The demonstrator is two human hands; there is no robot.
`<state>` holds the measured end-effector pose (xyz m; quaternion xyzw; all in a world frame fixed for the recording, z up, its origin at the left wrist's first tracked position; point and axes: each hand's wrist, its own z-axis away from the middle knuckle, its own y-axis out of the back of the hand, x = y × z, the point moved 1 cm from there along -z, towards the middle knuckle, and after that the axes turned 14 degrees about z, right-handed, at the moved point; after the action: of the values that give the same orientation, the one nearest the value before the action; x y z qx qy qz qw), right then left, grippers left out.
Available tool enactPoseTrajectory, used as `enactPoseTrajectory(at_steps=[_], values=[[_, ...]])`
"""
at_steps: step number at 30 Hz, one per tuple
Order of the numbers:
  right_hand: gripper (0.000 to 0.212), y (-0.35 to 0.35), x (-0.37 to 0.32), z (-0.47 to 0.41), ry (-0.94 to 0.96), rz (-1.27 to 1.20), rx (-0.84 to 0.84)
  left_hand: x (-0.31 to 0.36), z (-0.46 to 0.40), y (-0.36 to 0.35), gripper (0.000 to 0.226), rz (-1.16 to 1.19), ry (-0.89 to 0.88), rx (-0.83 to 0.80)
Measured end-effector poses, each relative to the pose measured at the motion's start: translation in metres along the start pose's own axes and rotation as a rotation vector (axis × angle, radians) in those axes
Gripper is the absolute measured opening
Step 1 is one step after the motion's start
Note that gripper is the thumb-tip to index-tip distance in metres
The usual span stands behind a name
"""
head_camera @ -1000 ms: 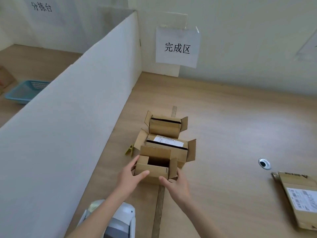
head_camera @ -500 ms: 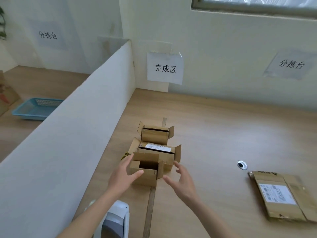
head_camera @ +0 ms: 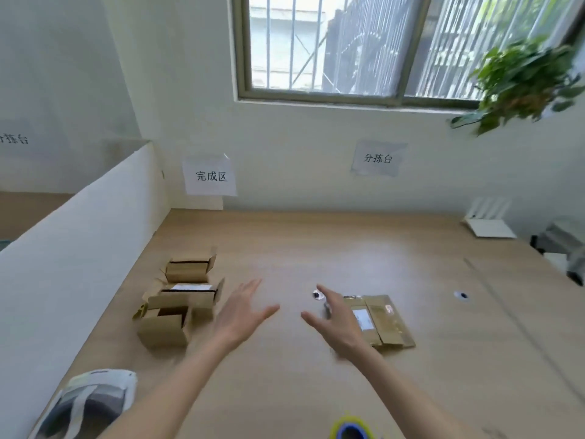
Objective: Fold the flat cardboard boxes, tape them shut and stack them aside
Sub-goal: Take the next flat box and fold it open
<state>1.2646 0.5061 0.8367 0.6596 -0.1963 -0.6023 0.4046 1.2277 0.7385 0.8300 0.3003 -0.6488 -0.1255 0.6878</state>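
Note:
Three folded cardboard boxes stand in a row by the white partition: the nearest box (head_camera: 164,326), a middle box (head_camera: 190,291) and a far box (head_camera: 190,269), all with top flaps up. A flat cardboard box (head_camera: 380,318) with a white label lies on the table to the right. My left hand (head_camera: 240,315) hovers with spread fingers just right of the nearest box, holding nothing. My right hand (head_camera: 337,324) is also spread, over the left edge of the flat box. A tape roll (head_camera: 351,430) with a yellow and blue rim shows at the bottom edge.
The white partition (head_camera: 79,264) bounds the wooden table (head_camera: 316,248) on the left. A white handheld device (head_camera: 88,403) lies at the near left. Two cable holes (head_camera: 317,295) (head_camera: 461,295) sit in the tabletop. A white router (head_camera: 487,220) stands at the far right.
Both hands let go of the nearest folded box and moved right toward the flat box. The view swung up and to the right, bringing the window and plant into sight.

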Motion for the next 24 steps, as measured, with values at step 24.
enactPoseTrajectory(at_steps=[24], values=[[0.084, 0.153, 0.259, -0.004, -0.153, 0.429, -0.043, 0.118, -0.029, -0.275, 0.087, -0.141, -0.071, -0.158]])
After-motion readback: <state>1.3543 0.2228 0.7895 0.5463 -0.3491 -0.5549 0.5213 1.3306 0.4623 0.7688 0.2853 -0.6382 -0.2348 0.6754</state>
